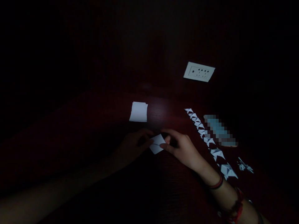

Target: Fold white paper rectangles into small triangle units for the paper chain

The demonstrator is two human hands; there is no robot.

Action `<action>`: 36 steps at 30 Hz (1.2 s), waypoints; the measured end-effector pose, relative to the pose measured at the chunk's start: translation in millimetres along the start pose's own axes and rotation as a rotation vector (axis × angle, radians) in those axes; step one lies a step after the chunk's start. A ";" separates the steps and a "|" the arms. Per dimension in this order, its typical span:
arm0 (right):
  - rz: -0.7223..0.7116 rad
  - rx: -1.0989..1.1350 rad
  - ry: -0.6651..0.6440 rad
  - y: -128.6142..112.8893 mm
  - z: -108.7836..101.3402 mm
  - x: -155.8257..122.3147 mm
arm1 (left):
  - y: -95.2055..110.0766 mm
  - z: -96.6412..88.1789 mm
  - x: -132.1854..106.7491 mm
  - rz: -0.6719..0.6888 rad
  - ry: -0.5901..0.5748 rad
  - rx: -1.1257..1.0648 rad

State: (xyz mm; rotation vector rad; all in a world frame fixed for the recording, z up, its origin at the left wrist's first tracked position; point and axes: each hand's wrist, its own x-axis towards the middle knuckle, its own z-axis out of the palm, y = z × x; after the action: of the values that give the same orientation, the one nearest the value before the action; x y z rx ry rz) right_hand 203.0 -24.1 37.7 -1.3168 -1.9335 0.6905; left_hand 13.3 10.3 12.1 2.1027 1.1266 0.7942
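A small white paper piece [157,143], partly folded, lies on the dark wooden table [93,130] between my hands. My left hand [134,145] pinches its left edge with curled fingers. On the other side, my right hand [181,147] grips the right edge, thumb and fingers pressed together; red bands circle that wrist. The scene is very dim, so finger detail is faint.
A stack of white paper squares [138,112] sits just beyond my hands. A row of several folded white paper units [207,140] runs diagonally at the right, beside a blurred bluish object [219,130]. A white wall socket [199,72] is behind. Small scraps [244,166] lie far right.
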 end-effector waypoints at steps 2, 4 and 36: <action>0.017 -0.052 -0.040 3.0 1.8 -0.6 | -2.2 3.1 -2.8 0.079 0.022 0.114; -0.009 -0.128 -0.067 5.4 3.7 -1.2 | -5.9 6.3 -4.6 0.207 0.040 0.228; -0.349 -0.375 -0.337 6.2 -12.3 2.0 | -25.0 -14.6 15.2 0.859 -0.180 0.421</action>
State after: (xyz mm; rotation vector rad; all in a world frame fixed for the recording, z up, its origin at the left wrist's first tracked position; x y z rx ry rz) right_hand 215.7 -19.4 41.2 -1.0726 -2.5847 0.4034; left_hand -2.9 38.1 5.9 2.9925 0.2556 0.7352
